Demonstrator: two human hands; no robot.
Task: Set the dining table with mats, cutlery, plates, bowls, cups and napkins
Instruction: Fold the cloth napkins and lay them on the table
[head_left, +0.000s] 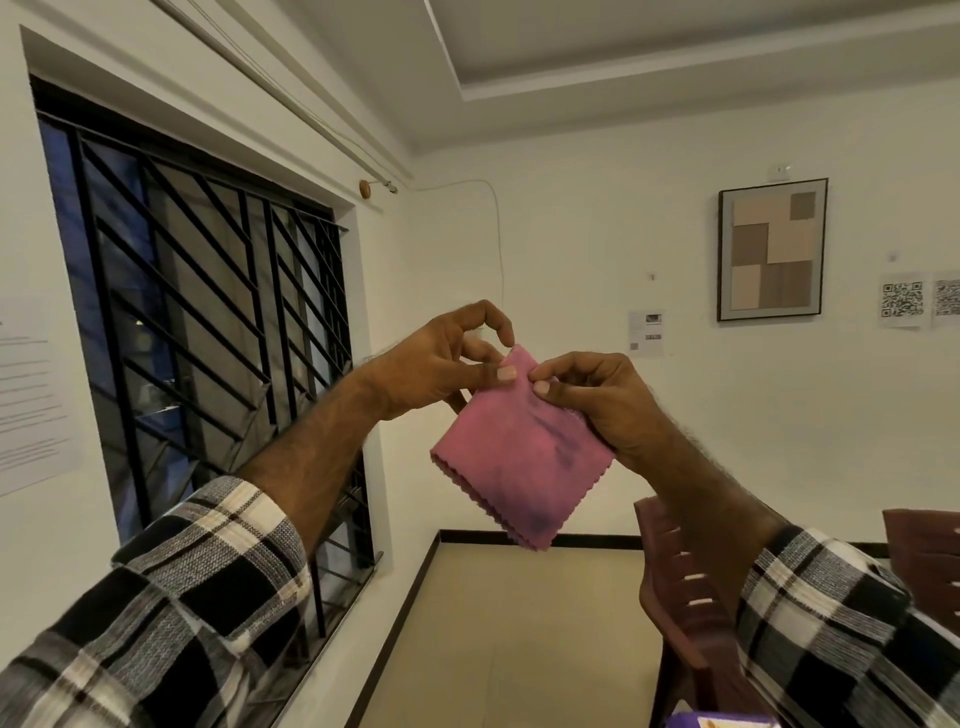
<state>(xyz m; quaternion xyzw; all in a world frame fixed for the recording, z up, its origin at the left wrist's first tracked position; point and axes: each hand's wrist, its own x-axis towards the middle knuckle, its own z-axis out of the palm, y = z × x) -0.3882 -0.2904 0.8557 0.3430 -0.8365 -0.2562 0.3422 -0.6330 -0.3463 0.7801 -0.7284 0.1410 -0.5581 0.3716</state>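
A folded pink cloth napkin (524, 457) with zigzag edges hangs in the air at chest height, in front of the white wall. My left hand (441, 364) pinches its top corner between thumb and fingers. My right hand (597, 400) pinches the same top edge from the right, with the thumb on the front of the cloth. The napkin's lower corner points down toward the floor. The dining table is out of view.
A barred window (208, 322) fills the wall on the left. Two dark red plastic chairs (680, 587) stand at the lower right, with a purple object (722, 721) at the bottom edge. A framed picture (771, 249) hangs on the far wall. Beige floor (519, 634) lies below.
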